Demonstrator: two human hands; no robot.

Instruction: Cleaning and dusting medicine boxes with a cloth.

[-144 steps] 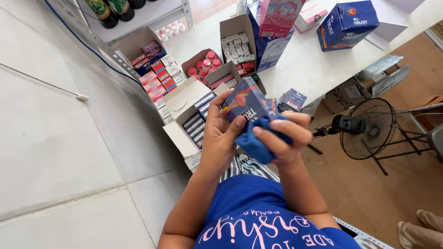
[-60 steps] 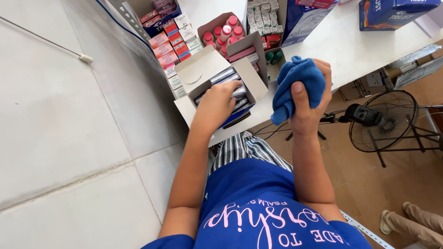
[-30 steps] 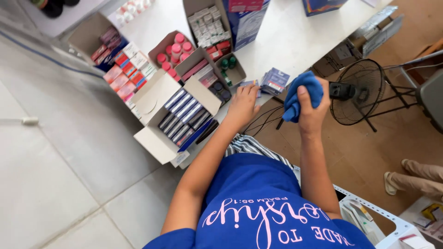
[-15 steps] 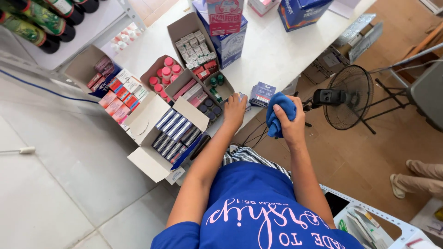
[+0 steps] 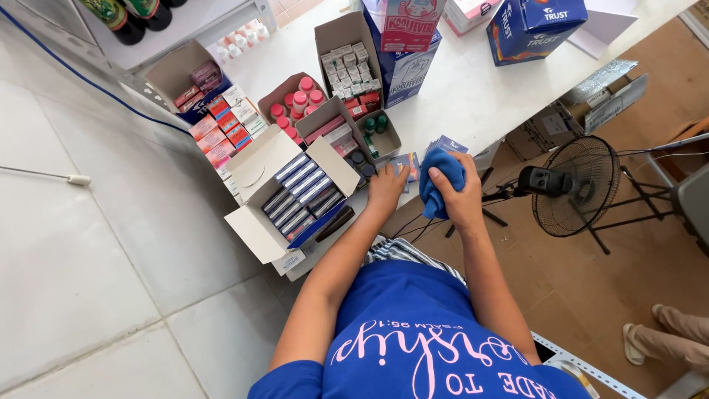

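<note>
So my right hand [image 5: 456,193] is bunched tight around a blue cloth [image 5: 441,181], held just off the white table's [image 5: 473,96] edge. My left hand [image 5: 387,188] lies flat, fingers loosely spread, on a small blue box [image 5: 406,164] at that edge. Just left sits an open white carton of dark blue boxes [image 5: 299,193], and a black floor fan [image 5: 576,193] stands off to the right.

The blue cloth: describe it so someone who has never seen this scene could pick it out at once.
Start at the white table crowded with open cartons of small boxes, and go to its near edge, beside the standing fan. There the right hand grips a bunched blue cloth, with the left hand just beside it. It is the only soft, crumpled thing there; everything around it is a stiff box or bottle.
</note>
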